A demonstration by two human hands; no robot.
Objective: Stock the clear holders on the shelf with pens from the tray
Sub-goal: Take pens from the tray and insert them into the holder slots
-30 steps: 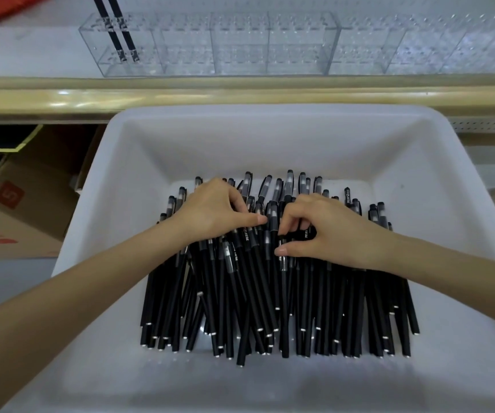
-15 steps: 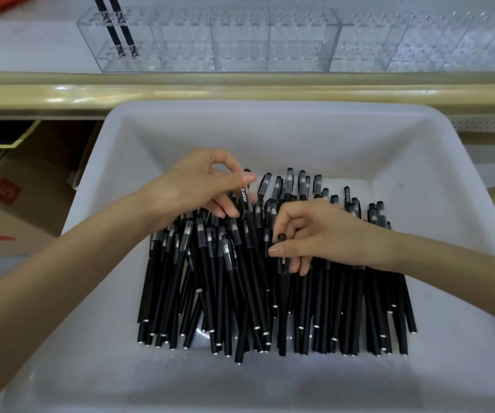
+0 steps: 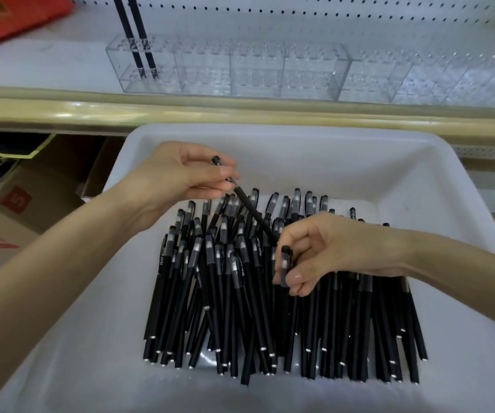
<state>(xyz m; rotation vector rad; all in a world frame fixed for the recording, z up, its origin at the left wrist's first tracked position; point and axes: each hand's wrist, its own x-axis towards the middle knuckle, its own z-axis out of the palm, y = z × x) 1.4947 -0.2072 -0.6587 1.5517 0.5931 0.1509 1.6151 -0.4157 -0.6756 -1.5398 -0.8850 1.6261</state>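
Note:
A white tray [image 3: 404,180] holds a heap of several black pens [image 3: 240,293]. My left hand [image 3: 180,180] pinches one black pen [image 3: 252,213] by its cap end, lifted above the heap and slanting down to the right. My right hand [image 3: 323,251] pinches another pen's cap [image 3: 285,260] at the top of the heap, with that pen's barrel still among the others. On the shelf behind stands a row of clear holders [image 3: 258,70]; the leftmost one holds two upright black pens [image 3: 139,40].
A yellowish shelf edge [image 3: 240,111] runs between the tray and the holders. Cardboard boxes [image 3: 17,204] sit low on the left. A red object [image 3: 11,19] lies at the top left of the shelf. A pegboard wall [image 3: 329,13] backs the shelf.
My left hand has risen up and left, drawing one pen out of the heap. My right hand has taken hold of a pen cap. The view has tilted up towards the shelf.

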